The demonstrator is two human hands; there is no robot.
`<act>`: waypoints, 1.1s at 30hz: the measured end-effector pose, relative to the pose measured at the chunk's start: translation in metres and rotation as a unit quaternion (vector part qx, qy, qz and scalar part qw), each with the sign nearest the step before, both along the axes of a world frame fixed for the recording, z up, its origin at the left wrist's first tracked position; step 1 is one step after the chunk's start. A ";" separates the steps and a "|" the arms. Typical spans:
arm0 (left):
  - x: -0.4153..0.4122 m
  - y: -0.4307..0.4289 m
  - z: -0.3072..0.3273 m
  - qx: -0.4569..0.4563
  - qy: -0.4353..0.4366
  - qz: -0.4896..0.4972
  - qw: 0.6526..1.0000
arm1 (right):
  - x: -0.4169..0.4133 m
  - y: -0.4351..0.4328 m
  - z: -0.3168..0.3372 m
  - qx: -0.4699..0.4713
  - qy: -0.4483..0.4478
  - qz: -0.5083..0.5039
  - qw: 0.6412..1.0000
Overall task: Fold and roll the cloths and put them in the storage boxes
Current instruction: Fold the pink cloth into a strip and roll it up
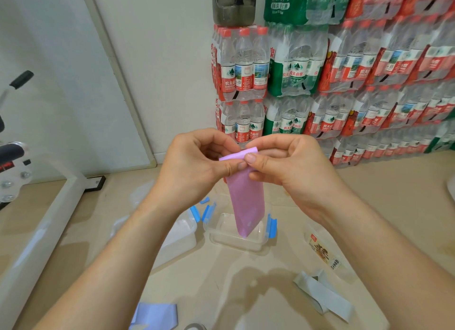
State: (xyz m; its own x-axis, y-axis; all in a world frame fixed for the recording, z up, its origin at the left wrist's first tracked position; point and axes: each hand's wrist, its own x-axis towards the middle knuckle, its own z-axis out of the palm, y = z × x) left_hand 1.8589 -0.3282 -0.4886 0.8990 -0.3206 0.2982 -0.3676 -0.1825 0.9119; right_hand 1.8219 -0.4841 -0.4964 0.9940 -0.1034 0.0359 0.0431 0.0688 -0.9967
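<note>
Left grip point(197, 162) and right grip point(283, 167) both pinch the rolled top edge of a folded pink cloth point(246, 201), its long axis upright, free end pointing to 6 o'clock over an open clear storage box point(234, 244)

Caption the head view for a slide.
The left hand and right hand pinch the top of a folded pink cloth hanging over a clear plastic storage box with blue clips.

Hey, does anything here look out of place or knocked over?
One thing: a labelled bottle lies on its side on the floor, right of the open storage box. No spill shows around it.
</note>
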 end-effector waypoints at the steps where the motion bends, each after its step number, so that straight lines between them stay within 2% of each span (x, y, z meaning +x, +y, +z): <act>1: 0.000 0.000 0.000 0.001 -0.003 0.001 1.000 | 0.000 0.000 0.000 0.000 0.000 0.000 1.000; 10: 0.001 -0.002 -0.004 0.008 -0.023 0.001 1.000 | 0.001 -0.001 -0.002 -0.010 0.010 0.002 1.000; 20: 0.004 -0.001 -0.007 -0.065 0.073 -0.011 0.995 | 0.000 -0.003 0.001 0.055 0.010 -0.001 0.998; 26: 0.002 -0.001 -0.006 -0.044 0.058 -0.017 0.997 | -0.001 -0.004 0.002 0.001 0.016 0.017 1.000; 30: 0.000 -0.008 -0.013 -0.139 0.072 0.033 0.987 | 0.003 -0.005 0.002 0.071 0.001 -0.042 0.997; 33: -0.001 -0.014 -0.019 -0.135 0.067 0.043 0.988 | 0.005 -0.007 0.002 0.126 0.007 -0.056 0.990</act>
